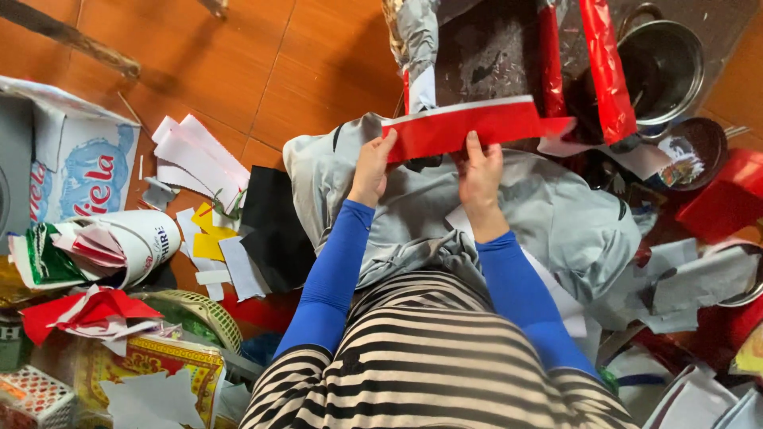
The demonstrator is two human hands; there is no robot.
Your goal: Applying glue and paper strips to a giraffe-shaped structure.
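Both hands pinch a long red paper strip with a white edge [469, 127] above the lap: the left hand [372, 168] grips its near-left end, the right hand [480, 176] its middle, thumbs on top. A white-and-blue printed cardboard box [79, 171] sits far left, beside a white paper cup stuffed with scraps [119, 246]. Bare orange floor tiles [262, 63] lie open ahead-left.

A white cardboard box with a pale blue printed panel and red lettering [79, 171] lies at the left edge on the floor. Just below it, a white cylindrical paper container with small dark print [147, 242] lies on its side, stuffed with paper scraps. A yellow-and-red ornate printed package [147, 365] sits at lower left, beside a small red-and-white patterned box [32, 397].
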